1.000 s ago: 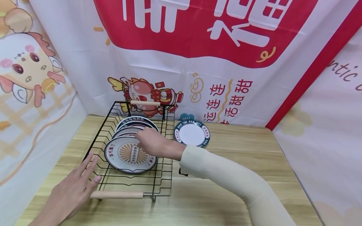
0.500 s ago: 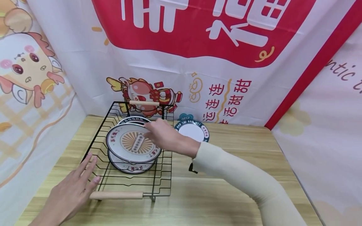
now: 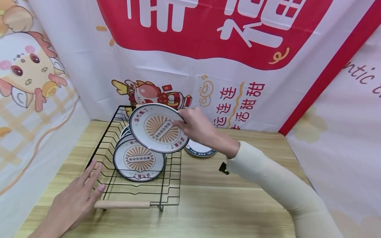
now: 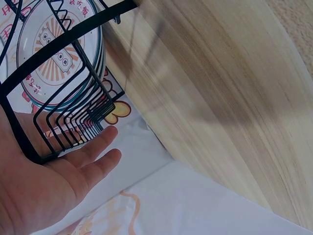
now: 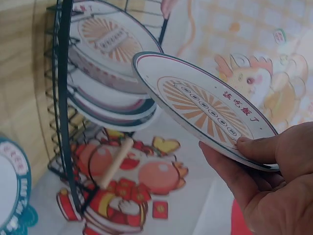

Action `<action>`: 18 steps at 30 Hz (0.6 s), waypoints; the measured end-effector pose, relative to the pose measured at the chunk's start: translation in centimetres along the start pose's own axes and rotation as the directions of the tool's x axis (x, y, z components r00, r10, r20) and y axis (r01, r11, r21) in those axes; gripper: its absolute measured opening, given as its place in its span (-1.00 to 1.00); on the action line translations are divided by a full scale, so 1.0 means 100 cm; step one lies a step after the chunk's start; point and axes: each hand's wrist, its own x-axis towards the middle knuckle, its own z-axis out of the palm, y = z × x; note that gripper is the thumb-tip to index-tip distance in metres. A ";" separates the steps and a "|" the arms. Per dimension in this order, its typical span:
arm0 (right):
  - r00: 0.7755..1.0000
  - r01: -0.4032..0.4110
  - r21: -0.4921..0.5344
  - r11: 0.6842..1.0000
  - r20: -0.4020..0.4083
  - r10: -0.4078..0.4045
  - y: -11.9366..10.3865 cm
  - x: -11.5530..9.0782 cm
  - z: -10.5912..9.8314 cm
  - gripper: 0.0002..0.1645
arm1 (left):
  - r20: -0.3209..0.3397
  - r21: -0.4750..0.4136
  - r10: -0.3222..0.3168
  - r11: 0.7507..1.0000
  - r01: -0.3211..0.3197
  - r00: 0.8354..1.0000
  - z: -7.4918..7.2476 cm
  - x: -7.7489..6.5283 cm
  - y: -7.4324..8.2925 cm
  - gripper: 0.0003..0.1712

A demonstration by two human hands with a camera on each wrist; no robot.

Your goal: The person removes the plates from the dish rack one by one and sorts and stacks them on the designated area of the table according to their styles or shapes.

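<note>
My right hand pinches the right edge of a white plate with a dark blue rim and an orange sunburst. In the right wrist view, the thumb lies on its face and fingers are behind it. The plate is tilted, raised above the black wire dish rack. A similar plate leans in the rack, with several others behind it, partly hidden. My left hand rests at the rack's left side, fingers extended; the left wrist view shows the rack's wires across the palm.
On the table, right of the rack, lies a plate with a teal lettered rim, partly covered by the right forearm. The rack has wooden handles. Printed cloth hangs behind and along both sides.
My right hand has lifted the plate out of the rack, up and to the right, uncovering the similar plate behind. The left hand has stayed at the rack's side.
</note>
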 end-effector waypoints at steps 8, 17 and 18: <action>0.991 -0.124 -0.004 0.992 -0.056 0.124 0.017 -0.011 -0.033 -0.78 | 0.016 -0.001 -0.001 1.000 0.001 1.000 0.000 0.001 -0.003 -0.16; 0.963 -0.228 -0.036 0.973 -0.154 0.220 0.045 -0.022 -0.064 -0.69 | 0.009 -0.013 0.004 1.000 -0.003 1.000 0.000 0.003 -0.003 -0.16; 0.960 -0.238 -0.045 0.970 -0.165 0.228 0.048 -0.023 -0.066 -0.68 | 0.013 -0.013 0.002 1.000 -0.002 1.000 0.000 0.003 -0.003 -0.15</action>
